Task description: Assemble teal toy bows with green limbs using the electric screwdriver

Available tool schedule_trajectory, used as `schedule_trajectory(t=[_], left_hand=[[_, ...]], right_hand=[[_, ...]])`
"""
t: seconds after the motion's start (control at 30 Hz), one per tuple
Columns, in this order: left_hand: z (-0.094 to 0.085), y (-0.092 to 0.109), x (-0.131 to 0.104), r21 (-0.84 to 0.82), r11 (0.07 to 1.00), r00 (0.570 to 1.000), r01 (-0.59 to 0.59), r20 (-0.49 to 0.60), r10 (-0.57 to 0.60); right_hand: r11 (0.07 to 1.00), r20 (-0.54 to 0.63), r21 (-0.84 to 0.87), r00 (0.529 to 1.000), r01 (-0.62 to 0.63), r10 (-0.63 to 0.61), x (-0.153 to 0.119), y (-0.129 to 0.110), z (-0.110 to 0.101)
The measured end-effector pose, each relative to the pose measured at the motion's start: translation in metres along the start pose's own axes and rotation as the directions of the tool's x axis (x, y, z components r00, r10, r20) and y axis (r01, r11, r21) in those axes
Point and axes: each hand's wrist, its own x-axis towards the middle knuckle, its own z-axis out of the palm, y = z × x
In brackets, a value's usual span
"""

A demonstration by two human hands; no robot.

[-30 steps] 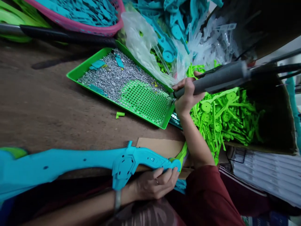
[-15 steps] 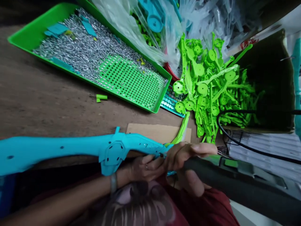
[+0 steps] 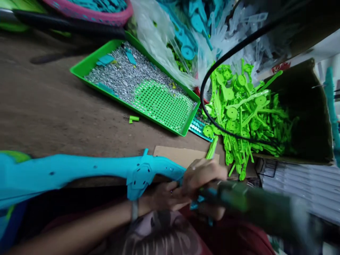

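A long light-blue plastic shell [image 3: 101, 168], shaped somewhat like a toy rifle, stretches from the left edge to my hands. My left hand [image 3: 167, 196] is closed around its right end from below, with a ring on one finger. My right hand [image 3: 203, 177] overlaps that same end, its fingers curled around a dark, green-marked electric screwdriver [image 3: 247, 200], badly blurred by motion. The tool's tip and its contact with the shell are hidden behind my fingers. Beyond my right hand, a bright green plastic part [image 3: 211, 148] lies by a piece of cardboard [image 3: 172, 154].
A green perforated tray [image 3: 186, 131] holds many small metal pieces. Green wheel-ended parts [image 3: 236, 113] spill from a cardboard box [image 3: 322, 113]. A black cable [image 3: 203, 88] loops in front of them. Clear plastic bags [image 3: 151, 32] and a pink basin [image 3: 111, 19] stand behind.
The screwdriver has swung down and inward toward the shell's end, with my right hand turning over. The cable now loops higher. The view has shifted, bringing the pink basin into sight.
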Motion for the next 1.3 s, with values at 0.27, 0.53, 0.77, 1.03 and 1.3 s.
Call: schedule_trajectory(t=[0.27, 0.53, 0.77, 1.03, 1.3], left_hand=[[-0.014, -0.011, 0.026, 0.268, 0.948, 0.970, -0.173, -0.118, 0.211], [-0.018, -0.004, 0.028, 0.213, 0.966, 0.987, -0.148, -0.029, 0.158], [-0.075, 0.002, 0.050, 0.348, 0.918, 0.971, 0.192, 0.066, -0.228], [-0.106, -0.032, 0.065, 0.332, 0.865, 0.851, 0.376, 0.245, -0.464], [-0.104, -0.058, 0.068, 0.180, 0.891, 0.793, 0.417, 0.406, -0.454]], right_hand=[[0.887, -0.658, -0.462, 0.677, -0.016, -0.330, 0.112, 0.063, -0.068], [0.886, -0.647, -0.462, 0.701, -0.046, -0.300, 0.110, 0.089, -0.078], [0.872, -0.660, -0.488, 0.672, -0.046, -0.334, 0.112, 0.102, -0.087], [0.840, -0.661, -0.538, 0.652, -0.066, -0.372, 0.110, 0.055, -0.065], [0.884, -0.566, -0.420, 0.702, 0.206, -0.433, 0.008, -0.039, -0.027]])
